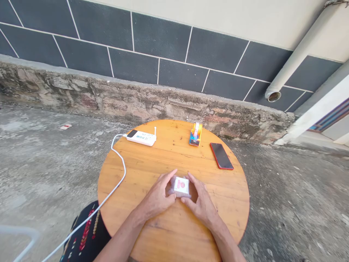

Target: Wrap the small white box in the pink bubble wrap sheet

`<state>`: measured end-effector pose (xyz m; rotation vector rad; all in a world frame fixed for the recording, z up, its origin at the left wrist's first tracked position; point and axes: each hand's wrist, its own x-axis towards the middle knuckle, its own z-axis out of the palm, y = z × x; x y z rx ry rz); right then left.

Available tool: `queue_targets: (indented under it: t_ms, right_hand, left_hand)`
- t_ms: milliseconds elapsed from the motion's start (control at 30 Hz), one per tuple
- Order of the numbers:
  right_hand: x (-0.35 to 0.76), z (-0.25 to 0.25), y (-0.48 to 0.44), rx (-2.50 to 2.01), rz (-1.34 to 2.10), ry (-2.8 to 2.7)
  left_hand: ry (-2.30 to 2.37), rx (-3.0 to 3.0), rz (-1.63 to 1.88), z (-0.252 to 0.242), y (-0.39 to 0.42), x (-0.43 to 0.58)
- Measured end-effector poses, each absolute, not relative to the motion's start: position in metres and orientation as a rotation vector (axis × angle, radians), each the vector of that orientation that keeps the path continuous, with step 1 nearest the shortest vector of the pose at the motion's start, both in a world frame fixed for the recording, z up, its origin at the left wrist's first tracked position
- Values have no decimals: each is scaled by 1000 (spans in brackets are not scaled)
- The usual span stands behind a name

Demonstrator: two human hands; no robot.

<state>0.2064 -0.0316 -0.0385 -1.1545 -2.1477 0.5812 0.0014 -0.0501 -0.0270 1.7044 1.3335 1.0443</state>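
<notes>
A small clear plastic packet with a white and red label lies on the round wooden table, near its middle. My left hand holds the packet's left side with curled fingers. My right hand grips its right side the same way. Both thumbs press against the packet's near edge.
A white power bank with a white cable lies at the table's far left. A yellow and blue tape dispenser stands at the back. A red-edged phone lies at the right. Stone kerb and tiled wall rise behind.
</notes>
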Motion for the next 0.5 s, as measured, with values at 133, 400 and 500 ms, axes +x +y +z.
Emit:
queue_targets:
  t_ms: [133,400,500]
  right_hand:
    - [208,-40,-31,-1159,588,-2148]
    - [210,-33,-35,-1102,654,-2168]
    - [214,-28,-35,-1111,777,-2113]
  left_hand:
    - [1282,1755,1046,-22,-51,1]
    - [1132,1580,1075,-25,-49,-9]
    - [1075,1222,1283,-28,-42,-10]
